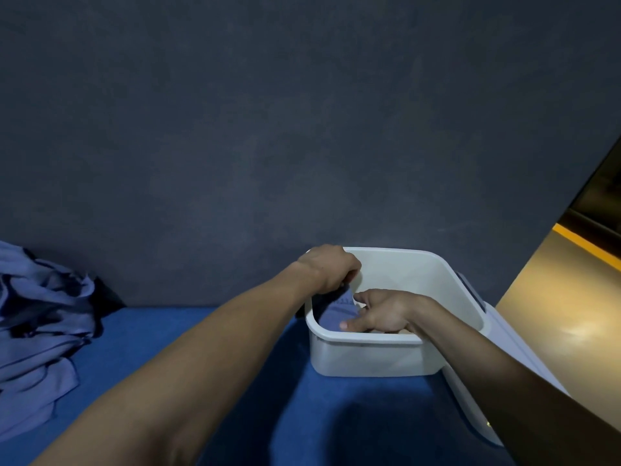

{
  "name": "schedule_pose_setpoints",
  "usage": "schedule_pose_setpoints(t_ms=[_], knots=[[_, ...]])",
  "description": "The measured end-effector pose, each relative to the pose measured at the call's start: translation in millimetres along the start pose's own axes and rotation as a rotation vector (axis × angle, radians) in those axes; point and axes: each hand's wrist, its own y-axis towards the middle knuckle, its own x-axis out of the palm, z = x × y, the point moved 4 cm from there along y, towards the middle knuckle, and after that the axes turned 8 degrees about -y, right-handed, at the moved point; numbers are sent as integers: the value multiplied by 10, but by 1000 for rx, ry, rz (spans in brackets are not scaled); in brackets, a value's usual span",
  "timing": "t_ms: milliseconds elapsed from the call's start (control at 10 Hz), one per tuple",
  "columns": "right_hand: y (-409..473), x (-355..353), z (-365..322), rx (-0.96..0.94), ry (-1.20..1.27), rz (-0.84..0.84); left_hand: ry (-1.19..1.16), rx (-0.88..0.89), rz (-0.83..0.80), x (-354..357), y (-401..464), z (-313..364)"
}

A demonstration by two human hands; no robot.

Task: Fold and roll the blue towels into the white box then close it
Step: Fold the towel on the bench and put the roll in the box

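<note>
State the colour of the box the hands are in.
White box, seen in the head view.

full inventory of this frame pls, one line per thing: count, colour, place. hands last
white box: 1, white, open, on the blue surface right of centre
towel in box: 1, blue, inside the box at its left side
towel pile: 1 heap, count unclear, blue, unfolded, far left
lid: 1, white, right of the box, partly hidden by the arm
blue surface: 1, blue, under everything
backdrop: 1, dark grey, behind
left hand: 1, at the box's left rim, gripping the towel
right hand: 1, inside the box, fingers on the towel
</note>
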Motion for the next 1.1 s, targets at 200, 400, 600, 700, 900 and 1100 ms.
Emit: schedule_pose_setpoints(t_ms=[200, 400, 600, 700, 900, 1100], knots=[[-32, 4, -47, -8, -154, -8, -40, 19, 11, -19, 19, -38], [-33, -39, -127, -68, -200, 23, -72, 69, -228, -76, -42, -64], [-33, 23, -172, -21, -370, -78, 79, 54, -233, 135, -34, -4], [-4, 55, -108, 14, -343, -123, 97, 44, -199, 166, -31, -11], [-19, 59, -65, 81, -257, -171, 47, 44, -163, 105, -44, -12], [27, 102, -133, 70, -361, -190, 75, 34, -281, 181, -11, 0]])
